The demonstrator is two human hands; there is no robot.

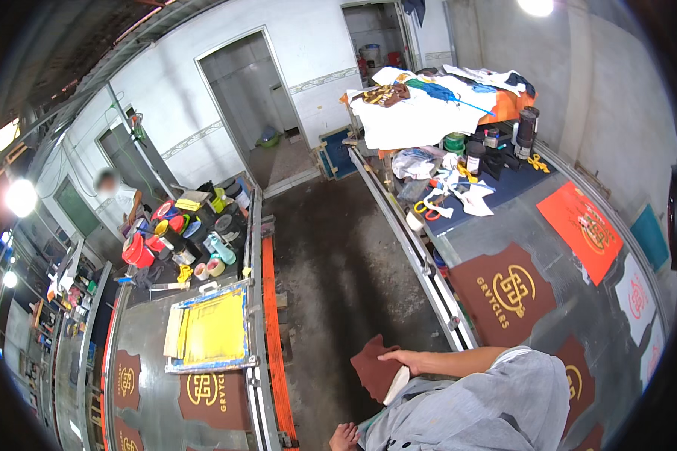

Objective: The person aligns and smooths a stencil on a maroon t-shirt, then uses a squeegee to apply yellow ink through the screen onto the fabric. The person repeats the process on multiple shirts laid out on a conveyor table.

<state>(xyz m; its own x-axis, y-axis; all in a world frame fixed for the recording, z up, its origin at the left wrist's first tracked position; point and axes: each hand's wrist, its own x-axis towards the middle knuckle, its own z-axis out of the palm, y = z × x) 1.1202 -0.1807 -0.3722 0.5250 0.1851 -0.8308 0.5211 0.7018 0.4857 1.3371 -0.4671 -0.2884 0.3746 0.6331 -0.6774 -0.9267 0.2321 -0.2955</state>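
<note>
1. Two hands, well apart: your right hand (pixel 399 357) farther out, your left hand (pixel 344 437) at the lower edge.
2. Right: fingers closed on a brown fabric piece (pixel 370 370), held over the aisle floor (pixel 320 248).
3. Left: fingers curled; cannot tell whether you hold anything.
4. Right-side table (pixel 526 229): gold-printed brown panel (pixel 475 286), flat.
5. Left-side table (pixel 144 325): yellow-faced screen frame (pixel 217 327).

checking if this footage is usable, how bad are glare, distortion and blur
All in the head view: big lamp at left glares white; right table bows along its wall side; co-worker's head blurred; right hand and brown cloth show clear outlines.
</note>
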